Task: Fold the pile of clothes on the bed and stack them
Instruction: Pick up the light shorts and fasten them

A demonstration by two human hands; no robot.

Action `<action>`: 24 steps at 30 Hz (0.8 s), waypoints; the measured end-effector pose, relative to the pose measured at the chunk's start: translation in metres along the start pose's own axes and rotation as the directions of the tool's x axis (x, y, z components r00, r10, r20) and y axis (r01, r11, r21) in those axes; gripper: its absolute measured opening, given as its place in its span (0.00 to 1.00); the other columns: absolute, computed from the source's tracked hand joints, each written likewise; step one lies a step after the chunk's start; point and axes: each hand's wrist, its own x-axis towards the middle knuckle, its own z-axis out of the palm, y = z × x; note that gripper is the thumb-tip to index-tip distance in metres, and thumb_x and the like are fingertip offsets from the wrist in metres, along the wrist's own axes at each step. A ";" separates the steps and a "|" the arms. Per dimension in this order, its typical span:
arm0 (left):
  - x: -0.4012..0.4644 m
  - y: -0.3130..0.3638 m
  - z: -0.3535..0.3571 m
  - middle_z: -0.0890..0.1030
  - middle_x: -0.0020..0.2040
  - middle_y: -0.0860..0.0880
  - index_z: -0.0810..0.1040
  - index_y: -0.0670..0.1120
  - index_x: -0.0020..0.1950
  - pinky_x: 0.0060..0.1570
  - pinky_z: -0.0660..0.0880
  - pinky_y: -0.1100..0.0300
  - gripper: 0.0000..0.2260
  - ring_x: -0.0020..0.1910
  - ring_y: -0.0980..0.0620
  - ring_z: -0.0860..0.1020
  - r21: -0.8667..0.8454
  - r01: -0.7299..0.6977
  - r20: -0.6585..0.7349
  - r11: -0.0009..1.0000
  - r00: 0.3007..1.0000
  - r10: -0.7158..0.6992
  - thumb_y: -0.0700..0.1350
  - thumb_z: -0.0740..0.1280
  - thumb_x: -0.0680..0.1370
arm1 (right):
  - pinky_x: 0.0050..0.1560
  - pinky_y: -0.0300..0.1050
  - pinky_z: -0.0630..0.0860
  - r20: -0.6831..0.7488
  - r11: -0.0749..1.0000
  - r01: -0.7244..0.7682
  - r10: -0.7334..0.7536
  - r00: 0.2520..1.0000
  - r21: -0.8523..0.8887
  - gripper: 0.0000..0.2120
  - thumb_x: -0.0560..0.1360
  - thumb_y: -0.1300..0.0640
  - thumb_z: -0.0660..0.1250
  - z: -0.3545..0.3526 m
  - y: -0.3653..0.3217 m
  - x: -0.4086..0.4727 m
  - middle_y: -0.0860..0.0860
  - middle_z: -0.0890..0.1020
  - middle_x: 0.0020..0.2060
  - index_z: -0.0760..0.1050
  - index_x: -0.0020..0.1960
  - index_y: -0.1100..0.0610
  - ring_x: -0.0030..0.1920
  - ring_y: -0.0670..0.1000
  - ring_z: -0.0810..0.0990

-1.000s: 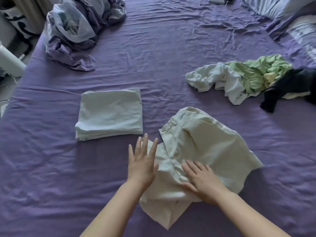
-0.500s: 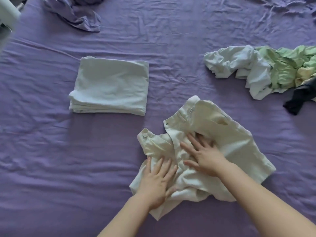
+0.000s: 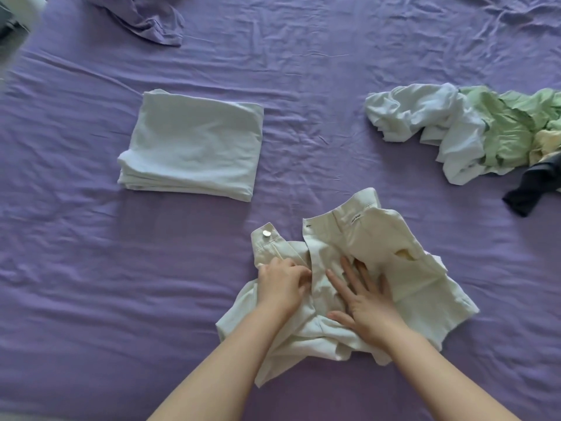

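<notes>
1. The left hand (image 3: 282, 284) has its fingers curled onto the fly edge of the cream shorts (image 3: 379, 268), pinching the cloth just below the waistband flap with the metal button (image 3: 266, 233).
2. The right hand (image 3: 364, 302) lies flat on the shorts just beside it, fingers straight and spread, pressing the fabric down.
3. The shorts lie crumpled and open at the waist on the purple bed (image 3: 76, 268), near the viewer and right of centre.
4. A folded pale shirt (image 3: 194, 150) sits squared up to the far left of the shorts, apart from them.
5. The unfolded pile (image 3: 473, 132) lies at the right edge, well apart: white, green, a bit of yellow, with a dark piece (image 3: 528, 189) at its near end.
6. Purple bedding (image 3: 145, 19) is bunched at the far left.
</notes>
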 end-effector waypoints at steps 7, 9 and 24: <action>0.006 0.003 -0.001 0.77 0.56 0.53 0.80 0.54 0.53 0.57 0.63 0.52 0.09 0.60 0.49 0.70 -0.020 0.106 0.073 0.994 0.992 -0.104 0.54 0.65 0.76 | 0.69 0.67 0.42 -0.111 1.000 -0.018 0.021 0.994 0.026 0.51 0.54 0.22 0.20 -0.008 -0.007 0.003 0.46 0.36 0.75 0.41 0.74 0.36 0.75 0.54 0.36; 0.010 0.000 -0.006 0.78 0.55 0.53 0.80 0.54 0.51 0.57 0.64 0.51 0.08 0.59 0.49 0.71 -0.050 0.105 0.118 0.993 0.988 -0.098 0.53 0.67 0.75 | 0.67 0.70 0.51 -0.236 0.998 -0.026 0.037 0.971 0.051 0.46 0.64 0.25 0.25 -0.010 -0.015 0.002 0.50 0.52 0.77 0.55 0.74 0.41 0.75 0.57 0.45; 0.021 -0.011 -0.023 0.83 0.47 0.53 0.82 0.51 0.45 0.51 0.71 0.56 0.04 0.52 0.52 0.78 -0.108 0.058 0.140 0.992 0.989 -0.042 0.48 0.68 0.74 | 0.63 0.60 0.57 -0.388 0.984 0.115 -0.159 0.908 -0.135 0.25 0.78 0.33 0.45 0.059 -0.038 -0.013 0.51 0.57 0.75 0.64 0.69 0.42 0.76 0.54 0.44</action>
